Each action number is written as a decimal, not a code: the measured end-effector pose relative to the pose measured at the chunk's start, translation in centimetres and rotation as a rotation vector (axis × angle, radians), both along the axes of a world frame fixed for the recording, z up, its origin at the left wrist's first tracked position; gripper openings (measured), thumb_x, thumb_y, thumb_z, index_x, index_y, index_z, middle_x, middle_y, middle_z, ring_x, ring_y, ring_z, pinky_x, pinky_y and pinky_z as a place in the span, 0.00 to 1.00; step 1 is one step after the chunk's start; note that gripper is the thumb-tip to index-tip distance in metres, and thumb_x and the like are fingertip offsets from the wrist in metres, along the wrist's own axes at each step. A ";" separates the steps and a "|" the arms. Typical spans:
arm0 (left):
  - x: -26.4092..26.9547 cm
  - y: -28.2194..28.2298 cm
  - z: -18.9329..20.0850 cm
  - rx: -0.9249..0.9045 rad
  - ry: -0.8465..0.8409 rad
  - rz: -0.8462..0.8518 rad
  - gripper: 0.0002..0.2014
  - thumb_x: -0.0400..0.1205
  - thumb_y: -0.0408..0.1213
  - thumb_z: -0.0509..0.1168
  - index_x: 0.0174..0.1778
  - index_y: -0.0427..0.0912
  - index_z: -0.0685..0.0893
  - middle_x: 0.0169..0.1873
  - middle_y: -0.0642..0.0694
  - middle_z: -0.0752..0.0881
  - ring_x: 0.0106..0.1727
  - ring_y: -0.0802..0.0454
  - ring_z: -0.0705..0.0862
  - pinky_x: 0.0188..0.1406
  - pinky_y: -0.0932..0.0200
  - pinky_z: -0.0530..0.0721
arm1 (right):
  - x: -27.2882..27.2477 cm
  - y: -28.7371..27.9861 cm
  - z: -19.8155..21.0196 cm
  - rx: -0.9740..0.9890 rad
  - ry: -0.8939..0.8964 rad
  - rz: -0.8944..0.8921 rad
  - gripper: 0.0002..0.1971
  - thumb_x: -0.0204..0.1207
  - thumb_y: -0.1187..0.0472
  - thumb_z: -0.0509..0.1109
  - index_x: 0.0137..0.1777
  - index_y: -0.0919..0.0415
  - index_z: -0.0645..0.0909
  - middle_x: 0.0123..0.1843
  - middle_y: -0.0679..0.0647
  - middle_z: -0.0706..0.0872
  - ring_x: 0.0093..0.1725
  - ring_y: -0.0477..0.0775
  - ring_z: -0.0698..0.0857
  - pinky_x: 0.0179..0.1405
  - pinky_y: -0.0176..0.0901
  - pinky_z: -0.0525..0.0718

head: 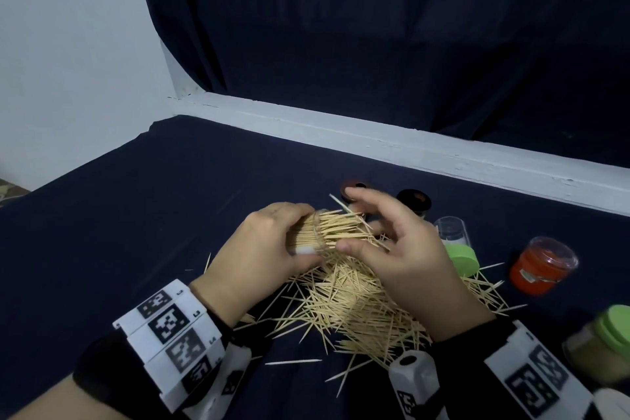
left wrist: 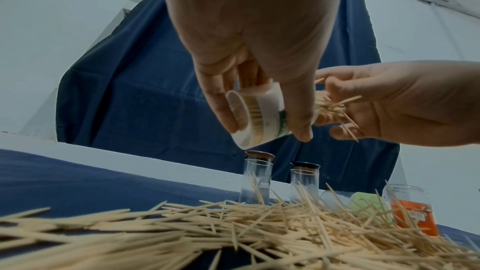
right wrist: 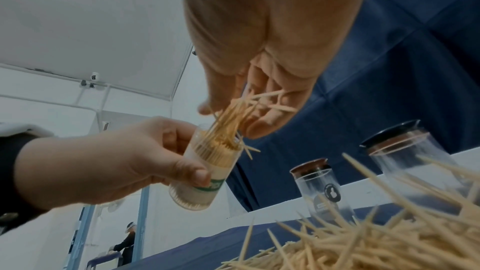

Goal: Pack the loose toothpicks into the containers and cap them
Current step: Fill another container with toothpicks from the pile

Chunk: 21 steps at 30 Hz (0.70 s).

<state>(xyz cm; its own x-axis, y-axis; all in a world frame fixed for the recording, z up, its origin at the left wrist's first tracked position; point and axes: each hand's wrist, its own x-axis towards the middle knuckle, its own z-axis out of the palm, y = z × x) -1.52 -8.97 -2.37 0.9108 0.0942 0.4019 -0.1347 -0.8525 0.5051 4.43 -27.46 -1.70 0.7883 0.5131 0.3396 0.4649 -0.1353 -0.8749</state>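
From the head view, the wrist bands [head: 170,327] with black-and-white square markers sit closest, at the near edge of the bench [head: 136,201], which is covered in dark blue cloth. Just beyond them a heap of loose toothpicks [head: 354,310] spreads over the cloth near the middle of the near edge. Above the heap the left hand [head: 259,249] grips a clear container [head: 312,235], tipped on its side with its mouth toward the right hand [head: 402,249]. The right hand's fingers are loosely curled round a bunch of toothpicks [head: 344,225] whose ends sit in the container's mouth. Toward the right edge lie a green cap [head: 462,259], an empty clear container [head: 451,230] and a clear container over an orange cap [head: 542,266]. Two dark-capped containers [head: 414,201] stand further back, and a filled green-capped container [head: 603,344] sits at the near right corner.

From the left wrist view, the toothpick heap [left wrist: 233,229] fills the foreground. Above it the left hand's [left wrist: 249,48] fingers and thumb wrap the container [left wrist: 257,116], which is well filled. The right hand [left wrist: 405,106] holds its bunch [left wrist: 335,108] at the container's mouth.

From the right wrist view, heap toothpicks [right wrist: 376,243] lie closest. The right hand [right wrist: 259,69] cups the bunch [right wrist: 233,122], which slopes into the container [right wrist: 207,169] gripped in the left hand [right wrist: 103,163]. Two dark-capped clear containers [right wrist: 319,188] stand upright behind.
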 end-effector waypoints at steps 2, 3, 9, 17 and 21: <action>0.1 0.1 0.0 -0.005 0.005 0.006 0.28 0.66 0.48 0.80 0.61 0.48 0.84 0.50 0.56 0.85 0.50 0.62 0.81 0.50 0.66 0.80 | -0.2 0.0 0.0 -0.021 -0.069 0.025 0.28 0.66 0.59 0.81 0.62 0.32 0.79 0.61 0.32 0.79 0.59 0.39 0.79 0.50 0.40 0.86; 0.1 0.0 0.0 -0.005 0.008 0.002 0.28 0.66 0.49 0.80 0.61 0.48 0.84 0.50 0.56 0.85 0.49 0.62 0.81 0.50 0.65 0.80 | -0.3 0.1 -0.1 -0.026 -0.133 0.037 0.27 0.67 0.62 0.80 0.61 0.35 0.81 0.61 0.33 0.80 0.60 0.38 0.79 0.51 0.38 0.85; -0.2 -0.4 0.0 0.021 -0.005 -0.040 0.28 0.65 0.46 0.81 0.61 0.47 0.84 0.51 0.56 0.85 0.52 0.61 0.81 0.52 0.66 0.80 | 0.4 0.0 -0.5 -0.044 -0.367 -0.151 0.09 0.73 0.69 0.75 0.50 0.56 0.90 0.48 0.38 0.85 0.50 0.35 0.83 0.48 0.22 0.77; -0.1 -0.3 -0.2 0.008 -0.011 -0.041 0.29 0.65 0.51 0.79 0.61 0.46 0.84 0.50 0.56 0.84 0.48 0.62 0.80 0.47 0.71 0.78 | -0.5 0.6 0.1 -0.143 -0.243 0.027 0.13 0.79 0.57 0.69 0.62 0.48 0.85 0.57 0.34 0.80 0.59 0.32 0.77 0.55 0.19 0.70; -0.1 -0.2 -0.1 -0.004 -0.041 -0.035 0.29 0.65 0.49 0.80 0.61 0.45 0.84 0.50 0.55 0.85 0.49 0.61 0.81 0.50 0.65 0.81 | -0.2 0.7 -0.4 -0.057 -0.333 -0.132 0.11 0.76 0.59 0.67 0.55 0.51 0.89 0.59 0.40 0.82 0.62 0.41 0.79 0.60 0.33 0.76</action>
<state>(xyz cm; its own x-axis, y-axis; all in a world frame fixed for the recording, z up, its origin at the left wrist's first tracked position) -1.65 -9.12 -2.51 0.8963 0.0646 0.4387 -0.1849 -0.8448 0.5021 4.27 -26.81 -2.14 0.7002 0.4396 0.5626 0.6983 -0.2571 -0.6681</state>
